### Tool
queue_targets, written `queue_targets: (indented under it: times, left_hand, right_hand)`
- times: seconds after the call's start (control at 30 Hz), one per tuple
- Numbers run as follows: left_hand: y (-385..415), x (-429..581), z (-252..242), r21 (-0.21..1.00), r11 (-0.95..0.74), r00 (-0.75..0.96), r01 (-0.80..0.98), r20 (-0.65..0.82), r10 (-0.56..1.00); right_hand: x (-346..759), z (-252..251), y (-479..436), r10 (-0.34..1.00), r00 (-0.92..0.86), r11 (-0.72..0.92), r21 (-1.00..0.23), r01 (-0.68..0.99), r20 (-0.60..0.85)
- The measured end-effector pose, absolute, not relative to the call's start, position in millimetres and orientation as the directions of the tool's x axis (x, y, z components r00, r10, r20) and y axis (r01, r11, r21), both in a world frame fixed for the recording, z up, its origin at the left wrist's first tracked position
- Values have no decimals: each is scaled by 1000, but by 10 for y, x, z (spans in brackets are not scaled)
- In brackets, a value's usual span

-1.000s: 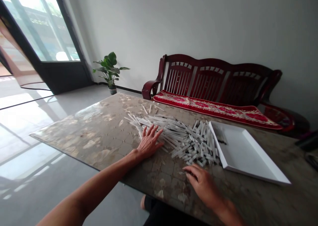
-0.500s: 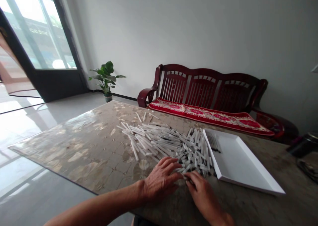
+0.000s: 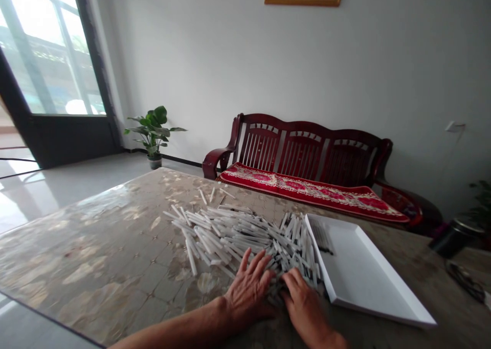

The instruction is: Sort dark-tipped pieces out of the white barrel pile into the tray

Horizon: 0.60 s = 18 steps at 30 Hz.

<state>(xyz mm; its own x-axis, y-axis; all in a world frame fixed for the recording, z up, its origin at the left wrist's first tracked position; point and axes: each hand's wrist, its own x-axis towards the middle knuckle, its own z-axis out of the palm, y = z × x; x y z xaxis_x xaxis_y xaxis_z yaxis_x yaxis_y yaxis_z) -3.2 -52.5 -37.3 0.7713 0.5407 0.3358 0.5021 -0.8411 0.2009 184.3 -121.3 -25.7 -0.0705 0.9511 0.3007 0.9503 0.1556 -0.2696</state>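
A heap of slim white pen-like sticks (image 3: 230,231), several with dark parts, lies on the table. My left hand (image 3: 251,287) rests at the heap's near edge, its fingers spread and stretched forward over the nearest sticks. Close beside it, my right hand (image 3: 303,300) has its fingers curled together and pointing down at the near right part of the heap. Whatever those fingertips hold is hidden. Right of the heap stands a shallow white tray (image 3: 368,282). A short row of slim sticks (image 3: 322,235) with dark ends lies along its left wall, towards the back.
The table (image 3: 126,247) has a flowered, glossy cover. Behind it stands a dark red wooden bench (image 3: 291,142) with a red patterned cushion (image 3: 307,188). A black cylindrical container (image 3: 454,239) and a dark cable (image 3: 466,282) are at the right. A potted plant (image 3: 154,129) stands far left.
The view has tilted up, bringing a picture frame into sight. My left fingers have spread wider. My right hand's fingers have moved in against the sticks, from a pinch near my left thumb.
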Motion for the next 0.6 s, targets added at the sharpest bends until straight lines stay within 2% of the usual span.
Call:
queue_targets:
  times: [0.13, 0.27, 0.4, 0.5, 0.6]
  left_hand:
    - [-457, 108, -422, 199, -835, 762, 512, 343, 549]
    - [-383, 215, -405, 178, -853, 798, 491, 301, 522]
    - [-339, 301, -375, 204, -862, 817, 464, 278, 506]
    - [-317, 374, -364, 216, -867, 825, 448, 274, 494]
    - [-302, 466, -356, 229, -870, 832, 438, 264, 488]
  right_hand:
    - [1816, -414, -1117, 914, -79, 180, -222, 958, 397]
    - [1944, -352, -1095, 865, -33, 154, -203, 967, 500]
    - [2225, -266, -1141, 793, 36, 7, -68, 998, 608]
    - [2432, -301, -1182, 773, 100, -135, 8, 991, 626]
    - [2597, -358, -1217, 778, 112, -183, 53, 982, 619]
